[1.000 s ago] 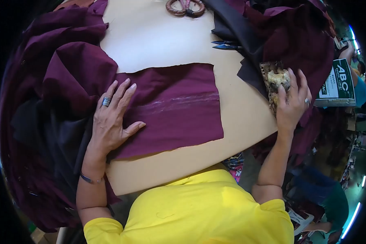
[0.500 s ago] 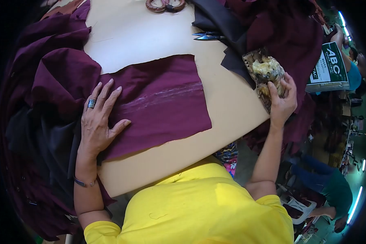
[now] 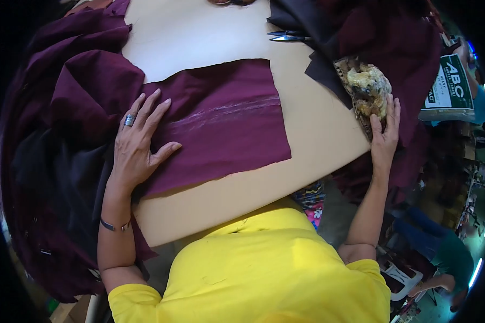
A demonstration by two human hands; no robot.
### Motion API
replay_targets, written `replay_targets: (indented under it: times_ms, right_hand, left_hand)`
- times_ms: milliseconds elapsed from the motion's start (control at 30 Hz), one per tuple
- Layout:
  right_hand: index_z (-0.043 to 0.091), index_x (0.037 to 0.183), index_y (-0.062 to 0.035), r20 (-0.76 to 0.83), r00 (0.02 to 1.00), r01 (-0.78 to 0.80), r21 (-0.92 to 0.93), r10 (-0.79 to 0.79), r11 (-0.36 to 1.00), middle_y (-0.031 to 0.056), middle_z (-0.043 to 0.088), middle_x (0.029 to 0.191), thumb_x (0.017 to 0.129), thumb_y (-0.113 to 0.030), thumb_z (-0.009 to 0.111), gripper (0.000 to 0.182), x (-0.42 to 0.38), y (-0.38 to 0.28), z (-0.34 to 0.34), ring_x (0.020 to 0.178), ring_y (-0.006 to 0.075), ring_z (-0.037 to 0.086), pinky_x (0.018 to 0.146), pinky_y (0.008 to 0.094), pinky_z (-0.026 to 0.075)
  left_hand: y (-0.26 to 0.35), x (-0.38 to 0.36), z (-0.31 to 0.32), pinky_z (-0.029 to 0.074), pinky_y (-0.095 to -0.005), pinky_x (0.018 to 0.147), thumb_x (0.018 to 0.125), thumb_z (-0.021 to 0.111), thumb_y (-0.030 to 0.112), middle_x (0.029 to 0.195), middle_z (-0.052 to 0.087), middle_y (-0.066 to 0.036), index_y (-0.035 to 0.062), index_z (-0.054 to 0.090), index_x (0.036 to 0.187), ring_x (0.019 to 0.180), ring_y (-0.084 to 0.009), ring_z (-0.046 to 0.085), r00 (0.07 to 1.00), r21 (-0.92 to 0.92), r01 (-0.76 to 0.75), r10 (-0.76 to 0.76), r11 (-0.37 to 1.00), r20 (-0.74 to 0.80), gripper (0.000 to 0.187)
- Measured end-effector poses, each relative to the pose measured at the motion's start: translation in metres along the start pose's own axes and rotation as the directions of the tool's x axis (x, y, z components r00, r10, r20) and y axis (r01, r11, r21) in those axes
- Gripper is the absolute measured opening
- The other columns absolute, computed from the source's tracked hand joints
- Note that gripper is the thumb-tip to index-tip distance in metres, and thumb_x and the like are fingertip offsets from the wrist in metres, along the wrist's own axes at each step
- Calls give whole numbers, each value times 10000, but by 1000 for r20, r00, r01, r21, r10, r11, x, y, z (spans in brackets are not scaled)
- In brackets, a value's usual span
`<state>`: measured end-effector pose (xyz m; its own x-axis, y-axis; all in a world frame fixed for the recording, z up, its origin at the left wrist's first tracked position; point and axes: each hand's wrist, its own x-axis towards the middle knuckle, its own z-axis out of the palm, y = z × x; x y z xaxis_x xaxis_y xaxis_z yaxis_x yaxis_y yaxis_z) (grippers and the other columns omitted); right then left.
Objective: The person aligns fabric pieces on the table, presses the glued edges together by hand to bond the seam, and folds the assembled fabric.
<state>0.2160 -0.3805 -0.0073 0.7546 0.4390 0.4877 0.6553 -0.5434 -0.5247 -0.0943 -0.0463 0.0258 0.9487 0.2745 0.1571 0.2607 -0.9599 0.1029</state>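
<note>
My left hand [image 3: 137,142] lies flat with fingers spread on the left end of a maroon cloth piece [image 3: 226,137]. A whitish streaked band runs across that piece. At the table's right corner, my right hand [image 3: 385,132] rests against the lower right side of a crusty, yellowish-brown lump [image 3: 369,86]. Its fingers are stretched along the lump's edge, the thumb apart from them. The lump looks coated in dried glue and sits on ragged cardboard [image 3: 359,116]. What lies under the right palm is hidden.
Scissors [image 3: 288,37] lie near dark cloth [image 3: 326,78] at the upper right. Maroon fabric [image 3: 91,89] heaps up on the left of the tan table [image 3: 320,126]. An ABC rubber cement box [image 3: 454,86] stands at right. Another person [image 3: 450,250] is at lower right.
The view has shifted, so the table sits higher and farther right. My right hand's fingers have straightened and slid down the lump's side. My left hand stays on the cloth.
</note>
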Motion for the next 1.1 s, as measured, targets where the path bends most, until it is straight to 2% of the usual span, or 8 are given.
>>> replay_targets:
  times_ms: [200, 400, 600, 700, 733, 800, 967, 1100]
  right_hand:
    - [580, 1202, -47, -188, 981, 58, 101, -38, 993, 149, 571, 1228, 773, -50, 693, 444, -4, -5, 7, 1149, 255, 540, 957, 332, 416]
    - [587, 1105, -8, -242, 947, 181, -143, -212, 973, 193, 590, 1176, 764, -84, 717, 372, -6, -14, 8, 1095, 307, 575, 897, 347, 463]
    - [460, 961, -21, -195, 971, 126, -74, -138, 989, 247, 540, 1216, 745, -111, 742, 366, -12, 1, 7, 1079, 341, 568, 892, 369, 461]
    - [475, 1024, 11, -327, 859, 307, -286, -394, 908, 230, 536, 1221, 775, -40, 704, 342, 2, -45, 3, 1111, 276, 547, 961, 360, 411]
    - [479, 1046, 1, -313, 876, 359, -84, -367, 929, 211, 547, 1204, 767, -18, 697, 355, 7, -63, 11, 1121, 274, 536, 964, 355, 405]
    - [487, 1135, -30, -164, 909, 415, 257, -384, 873, 148, 568, 1189, 741, 32, 681, 444, 19, -106, 32, 1130, 255, 527, 950, 338, 408]
    - [419, 1288, -102, 288, 757, 480, 363, -586, 798, 143, 594, 1071, 789, -91, 655, 552, 46, -152, 126, 968, 295, 580, 859, 354, 454]
    - [386, 1342, -195, 557, 667, 225, 482, -494, 847, 120, 594, 838, 792, -40, 622, 618, 54, -161, 135, 792, 281, 590, 761, 370, 466]
  left_hand:
    - [22, 13, -27, 320, -403, 1047, 760, 680, 260, 1397, 398, -83, 122, 428, 1336, 1305, -308, 343, 997, 53, 5, -9, 999, 82, 644]
    - [43, 28, -19, 322, -412, 1036, 818, 630, 300, 1337, 446, -99, 99, 430, 1320, 1251, -315, 392, 997, -50, -81, 82, 996, 18, 576]
    - [30, 15, 24, 300, -465, 1024, 807, 617, 432, 1371, 412, -92, 135, 347, 1387, 1267, -309, 376, 998, -1, 9, -9, 1000, -70, 704]
    - [27, 7, 25, 289, -499, 1016, 786, 631, 459, 1399, 384, -80, 171, 328, 1403, 1282, -305, 359, 998, -13, 9, -10, 1000, -69, 745]
    - [26, 5, 24, 286, -511, 1014, 779, 637, 465, 1408, 375, -75, 182, 324, 1406, 1287, -303, 353, 998, -22, 5, -6, 1000, -56, 755]
    - [23, 5, 20, 280, -516, 1019, 768, 644, 476, 1419, 364, -65, 192, 321, 1408, 1301, -300, 338, 999, -3, -30, 30, 1000, -18, 772]
    - [9, 9, 9, 265, -530, 1035, 737, 666, 487, 1444, 333, -52, 197, 313, 1411, 1327, -298, 305, 994, -28, -95, 96, 995, 51, 814]
    - [7, 5, 5, 268, -519, 1039, 716, 695, 443, 1438, 339, -54, 195, 347, 1390, 1327, -292, 307, 993, -32, -88, 90, 996, 79, 798]
